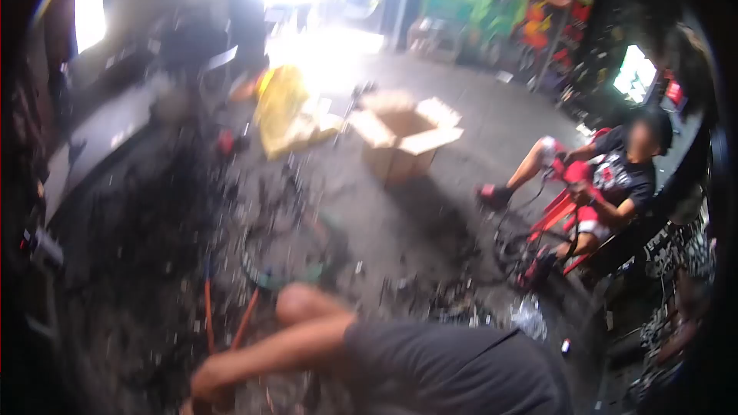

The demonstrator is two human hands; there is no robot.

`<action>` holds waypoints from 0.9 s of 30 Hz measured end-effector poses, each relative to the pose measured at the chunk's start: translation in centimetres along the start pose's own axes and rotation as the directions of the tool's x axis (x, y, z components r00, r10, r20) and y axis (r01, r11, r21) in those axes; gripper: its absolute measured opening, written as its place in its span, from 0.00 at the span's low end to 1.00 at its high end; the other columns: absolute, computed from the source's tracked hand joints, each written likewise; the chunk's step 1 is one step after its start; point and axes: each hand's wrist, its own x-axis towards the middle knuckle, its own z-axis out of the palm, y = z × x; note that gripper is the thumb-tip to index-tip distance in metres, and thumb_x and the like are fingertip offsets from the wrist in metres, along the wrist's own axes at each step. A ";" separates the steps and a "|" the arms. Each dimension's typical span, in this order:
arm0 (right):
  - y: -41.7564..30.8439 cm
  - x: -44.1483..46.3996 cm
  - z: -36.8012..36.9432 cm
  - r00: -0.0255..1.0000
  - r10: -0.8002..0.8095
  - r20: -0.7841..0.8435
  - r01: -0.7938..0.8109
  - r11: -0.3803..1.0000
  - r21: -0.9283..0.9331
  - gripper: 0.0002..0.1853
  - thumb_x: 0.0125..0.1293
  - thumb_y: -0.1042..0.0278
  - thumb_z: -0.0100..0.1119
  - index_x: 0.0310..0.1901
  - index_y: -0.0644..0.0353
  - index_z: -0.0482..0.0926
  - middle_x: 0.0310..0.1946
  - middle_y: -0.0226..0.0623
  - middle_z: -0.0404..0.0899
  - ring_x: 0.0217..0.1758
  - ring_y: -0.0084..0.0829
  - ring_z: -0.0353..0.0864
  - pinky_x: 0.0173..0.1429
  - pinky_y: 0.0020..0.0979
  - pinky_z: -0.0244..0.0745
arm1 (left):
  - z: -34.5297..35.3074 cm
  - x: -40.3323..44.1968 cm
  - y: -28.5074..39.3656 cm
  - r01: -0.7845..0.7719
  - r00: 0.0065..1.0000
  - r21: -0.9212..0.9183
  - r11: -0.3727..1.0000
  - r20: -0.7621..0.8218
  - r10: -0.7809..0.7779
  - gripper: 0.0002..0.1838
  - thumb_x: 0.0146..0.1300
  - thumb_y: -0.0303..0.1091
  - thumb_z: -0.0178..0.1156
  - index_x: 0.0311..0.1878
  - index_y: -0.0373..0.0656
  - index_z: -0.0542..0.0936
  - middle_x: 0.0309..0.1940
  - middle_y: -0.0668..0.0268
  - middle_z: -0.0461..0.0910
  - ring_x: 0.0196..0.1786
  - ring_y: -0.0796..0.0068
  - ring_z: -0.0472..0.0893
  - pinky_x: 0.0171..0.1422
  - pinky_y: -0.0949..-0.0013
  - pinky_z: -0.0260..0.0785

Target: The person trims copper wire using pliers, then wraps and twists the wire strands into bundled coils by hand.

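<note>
The view is smeared by motion. A bare limb (277,350) stretches from grey cloth (453,369) at the bottom toward the lower left. Its end (206,384) looks like my left hand, but blur and the frame's edge hide its fingers. Two long orange bars (208,315) rise in a V just above that end; what they belong to, and whether they are gripped, I cannot make out. Behind the limb shows a bent, bare, knee-like shape (304,301). My right hand is out of sight.
Beyond stand an open cardboard box (400,157) and a yellow sack (284,111). A green hoop-like thing (304,277) lies on the littered floor (438,238). At right, a seated person (615,165) handles dark cords (530,227). Clear plastic (529,317) lies nearby.
</note>
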 end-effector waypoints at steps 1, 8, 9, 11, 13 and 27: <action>-0.4 0.1 0.3 1.000 0.011 -0.021 -0.012 1.000 -0.020 0.07 0.47 0.68 0.60 0.27 0.61 0.81 0.24 0.48 0.80 0.31 0.45 0.82 0.36 0.41 0.76 | 0.0 0.1 -1.8 -0.020 0.999 -0.062 0.998 -0.031 0.018 0.12 0.49 0.33 0.61 0.36 0.37 0.76 0.33 0.50 0.77 0.38 0.44 0.77 0.44 0.52 0.70; -4.3 -3.7 -1.8 0.930 -0.197 -0.309 0.170 0.979 -0.110 0.08 0.52 0.72 0.54 0.34 0.62 0.77 0.21 0.45 0.75 0.28 0.46 0.77 0.32 0.42 0.72 | -1.7 0.3 -0.1 -0.119 0.993 0.190 0.974 0.019 0.118 0.11 0.53 0.27 0.52 0.40 0.34 0.74 0.39 0.50 0.75 0.44 0.43 0.73 0.53 0.53 0.65; -4.8 -4.0 -2.4 0.947 -0.133 -0.293 0.118 0.991 -0.069 0.08 0.52 0.71 0.54 0.33 0.64 0.76 0.21 0.44 0.74 0.28 0.44 0.77 0.32 0.41 0.71 | -2.1 0.6 0.2 -0.082 0.996 0.208 0.975 0.041 0.075 0.10 0.55 0.26 0.50 0.39 0.33 0.74 0.37 0.50 0.74 0.43 0.44 0.73 0.54 0.53 0.64; -4.3 -4.0 -1.9 0.892 -0.238 -0.384 0.123 0.946 -0.300 0.07 0.52 0.71 0.54 0.30 0.67 0.75 0.20 0.43 0.74 0.27 0.43 0.77 0.32 0.41 0.71 | -2.4 1.0 1.1 -0.032 0.998 0.233 0.972 0.064 0.018 0.09 0.56 0.25 0.48 0.38 0.33 0.73 0.36 0.50 0.74 0.43 0.45 0.73 0.55 0.53 0.63; -4.2 -4.0 -1.9 0.910 -0.290 -0.297 0.190 0.927 -0.324 0.08 0.52 0.70 0.55 0.28 0.67 0.74 0.20 0.44 0.75 0.28 0.43 0.78 0.33 0.40 0.73 | -1.8 1.1 1.9 -0.046 0.996 0.295 0.954 0.084 0.022 0.05 0.54 0.23 0.50 0.33 0.35 0.75 0.32 0.53 0.76 0.40 0.50 0.75 0.50 0.56 0.66; -7.8 -3.6 -5.1 0.995 0.030 -0.098 -0.038 0.995 -0.087 0.11 0.48 0.71 0.54 0.33 0.67 0.79 0.24 0.49 0.80 0.33 0.48 0.82 0.37 0.44 0.76 | -4.8 1.2 4.9 0.055 0.998 -0.066 0.996 0.010 -0.055 0.17 0.54 0.28 0.51 0.48 0.34 0.75 0.49 0.50 0.74 0.55 0.49 0.73 0.61 0.55 0.63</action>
